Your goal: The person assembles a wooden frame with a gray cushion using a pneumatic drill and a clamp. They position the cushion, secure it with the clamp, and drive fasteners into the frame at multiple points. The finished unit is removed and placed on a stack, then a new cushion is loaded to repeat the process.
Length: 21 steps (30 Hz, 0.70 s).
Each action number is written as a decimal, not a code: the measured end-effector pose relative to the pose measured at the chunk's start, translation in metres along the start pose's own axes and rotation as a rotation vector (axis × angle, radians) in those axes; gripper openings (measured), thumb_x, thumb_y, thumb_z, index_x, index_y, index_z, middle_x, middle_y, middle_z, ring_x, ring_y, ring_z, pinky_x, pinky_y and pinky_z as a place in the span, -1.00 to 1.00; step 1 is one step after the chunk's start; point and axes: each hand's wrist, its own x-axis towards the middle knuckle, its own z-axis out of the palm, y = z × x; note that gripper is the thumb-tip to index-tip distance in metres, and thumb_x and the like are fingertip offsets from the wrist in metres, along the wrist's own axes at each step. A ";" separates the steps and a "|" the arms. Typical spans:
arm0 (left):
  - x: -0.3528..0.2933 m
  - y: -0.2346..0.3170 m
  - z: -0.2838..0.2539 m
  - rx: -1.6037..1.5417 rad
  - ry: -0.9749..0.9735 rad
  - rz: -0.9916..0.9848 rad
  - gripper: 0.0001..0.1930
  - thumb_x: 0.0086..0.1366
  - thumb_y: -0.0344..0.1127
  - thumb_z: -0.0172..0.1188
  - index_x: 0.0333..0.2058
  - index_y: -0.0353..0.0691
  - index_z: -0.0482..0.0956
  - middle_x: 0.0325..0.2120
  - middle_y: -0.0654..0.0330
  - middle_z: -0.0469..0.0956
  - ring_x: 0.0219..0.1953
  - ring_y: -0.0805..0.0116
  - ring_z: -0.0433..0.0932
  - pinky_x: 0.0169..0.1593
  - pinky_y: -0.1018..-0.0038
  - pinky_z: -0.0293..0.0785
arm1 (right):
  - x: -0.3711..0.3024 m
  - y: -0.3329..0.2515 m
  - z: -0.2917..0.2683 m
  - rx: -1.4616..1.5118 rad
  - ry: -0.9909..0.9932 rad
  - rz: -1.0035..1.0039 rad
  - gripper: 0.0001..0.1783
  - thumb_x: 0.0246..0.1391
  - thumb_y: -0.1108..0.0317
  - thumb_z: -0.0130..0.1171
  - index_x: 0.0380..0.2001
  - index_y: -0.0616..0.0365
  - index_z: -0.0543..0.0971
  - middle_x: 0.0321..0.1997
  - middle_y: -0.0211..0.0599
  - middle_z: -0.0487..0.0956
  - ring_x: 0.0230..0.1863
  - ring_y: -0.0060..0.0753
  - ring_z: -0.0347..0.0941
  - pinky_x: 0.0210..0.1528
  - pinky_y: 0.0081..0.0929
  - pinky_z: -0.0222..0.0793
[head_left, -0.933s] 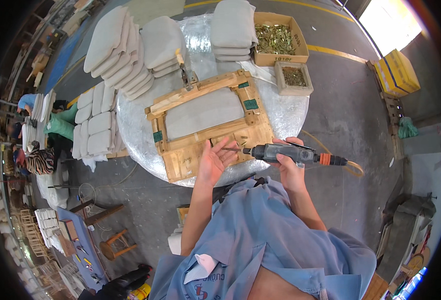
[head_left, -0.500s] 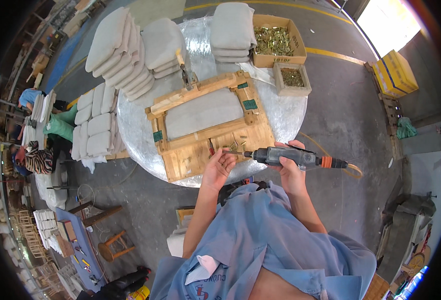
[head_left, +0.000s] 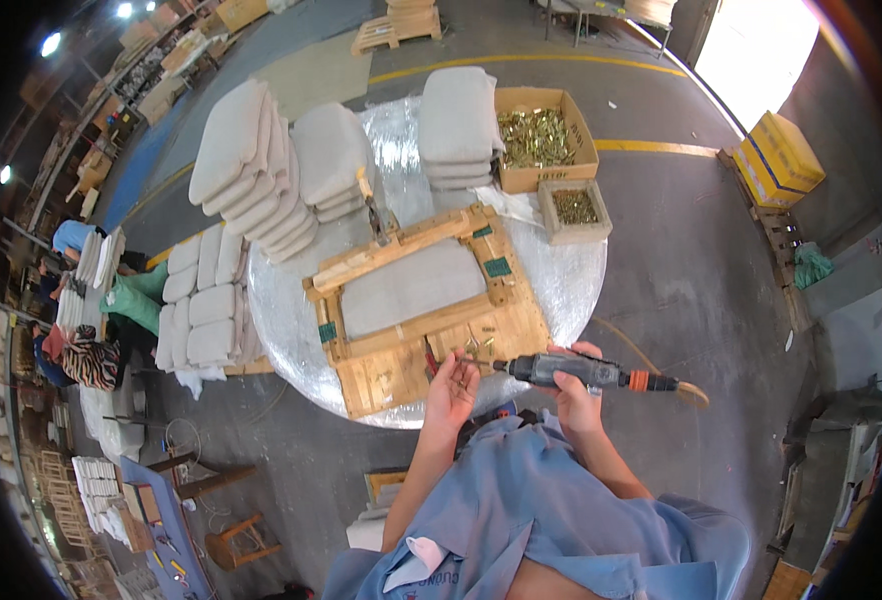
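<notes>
My right hand [head_left: 579, 402] is wrapped round a dark grey air screwdriver [head_left: 566, 371], held level with its bit pointing left. At the bit's tip, my left hand [head_left: 451, 392] has thumb and fingertips drawn together; whatever they pinch is too small to make out. Just beyond lies a wooden board [head_left: 381, 385] with loose brass-coloured fittings [head_left: 487, 331] and a red-handled tool [head_left: 430, 358]. A wooden frame jig [head_left: 411, 332] with green pads sits on the board around a grey seat cushion [head_left: 416, 285]. A toggle clamp [head_left: 375, 215] stands on its far rail.
Stacks of grey cushions [head_left: 241, 150] stand on the far side of the round, film-wrapped table [head_left: 296, 370]. A cardboard box [head_left: 546, 178] of metal fittings and a smaller tray [head_left: 575, 238] of screws sit far right. An air hose [head_left: 641, 350] trails behind the screwdriver. Co-workers [head_left: 86, 350] are at left.
The view has tilted up, so the table and hands appear lower in the picture. Both hands keep nearly the same pose, with the screwdriver's bit still at my left fingertips.
</notes>
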 end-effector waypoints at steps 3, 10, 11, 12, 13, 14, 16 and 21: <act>0.005 -0.002 -0.010 -0.028 -0.007 -0.020 -0.76 0.58 -0.14 0.24 0.03 -0.13 0.69 -0.15 0.27 0.74 -0.18 0.40 0.74 -0.02 0.39 0.78 | 0.000 0.008 -0.003 0.040 -0.012 -0.012 -0.34 0.21 0.52 0.23 0.33 -0.10 0.28 0.31 0.00 0.56 0.23 0.02 0.62 0.11 0.11 0.75; 0.021 -0.019 0.000 -0.109 0.038 -0.024 -0.78 0.59 -0.18 0.21 0.03 -0.15 0.67 -0.15 0.28 0.73 -0.19 0.47 0.71 -0.05 0.51 0.76 | -0.002 0.015 -0.012 -0.092 -0.025 -0.138 -0.34 0.15 0.57 0.35 0.26 -0.01 0.33 0.28 -0.02 0.57 0.27 -0.05 0.59 0.26 -0.01 0.63; 0.022 -0.021 0.001 -0.120 0.038 -0.025 -0.78 0.60 -0.19 0.21 0.03 -0.16 0.67 -0.15 0.28 0.73 -0.20 0.48 0.70 -0.05 0.51 0.76 | -0.003 0.015 -0.011 -0.166 -0.058 -0.194 -0.35 0.15 0.57 0.37 0.25 0.00 0.34 0.28 -0.02 0.57 0.28 -0.06 0.58 0.31 -0.03 0.59; 0.024 -0.023 0.003 -0.132 0.038 -0.026 -0.78 0.60 -0.19 0.20 0.02 -0.16 0.67 -0.16 0.29 0.73 -0.20 0.49 0.70 -0.06 0.51 0.76 | -0.002 0.014 -0.009 -0.239 -0.093 -0.249 -0.36 0.15 0.56 0.38 0.24 0.02 0.35 0.28 -0.01 0.56 0.28 -0.07 0.57 0.35 -0.05 0.54; 0.026 -0.024 0.005 -0.124 0.083 -0.033 -0.80 0.60 -0.20 0.20 0.00 -0.15 0.67 -0.19 0.31 0.73 -0.25 0.54 0.69 -0.10 0.54 0.75 | -0.005 0.013 -0.007 -0.255 -0.115 -0.268 -0.37 0.13 0.60 0.41 0.20 0.05 0.36 0.28 -0.01 0.55 0.29 -0.11 0.55 0.41 -0.10 0.45; 0.029 -0.026 0.003 -0.111 0.085 -0.031 -0.80 0.59 -0.19 0.21 -0.01 -0.14 0.68 -0.19 0.32 0.74 -0.25 0.55 0.69 -0.11 0.54 0.76 | -0.007 0.013 -0.004 -0.260 -0.148 -0.289 -0.36 0.13 0.61 0.41 0.20 0.06 0.36 0.27 -0.01 0.55 0.29 -0.11 0.55 0.41 -0.09 0.46; 0.036 -0.028 -0.001 -0.085 0.091 -0.027 -0.80 0.58 -0.18 0.23 -0.03 -0.13 0.71 -0.19 0.33 0.75 -0.25 0.57 0.70 -0.14 0.53 0.76 | -0.008 0.015 -0.001 -0.267 -0.214 -0.331 -0.36 0.12 0.64 0.41 0.19 0.06 0.36 0.26 -0.02 0.55 0.29 -0.13 0.56 0.40 -0.08 0.47; 0.036 -0.024 0.011 -0.113 0.111 -0.031 -0.78 0.58 -0.11 0.23 -0.04 -0.09 0.71 -0.26 0.35 0.72 -0.31 0.58 0.66 -0.18 0.55 0.73 | -0.006 0.009 0.007 -0.320 -0.236 -0.332 -0.36 0.12 0.66 0.41 0.18 0.08 0.36 0.26 0.00 0.55 0.30 -0.13 0.56 0.39 -0.11 0.49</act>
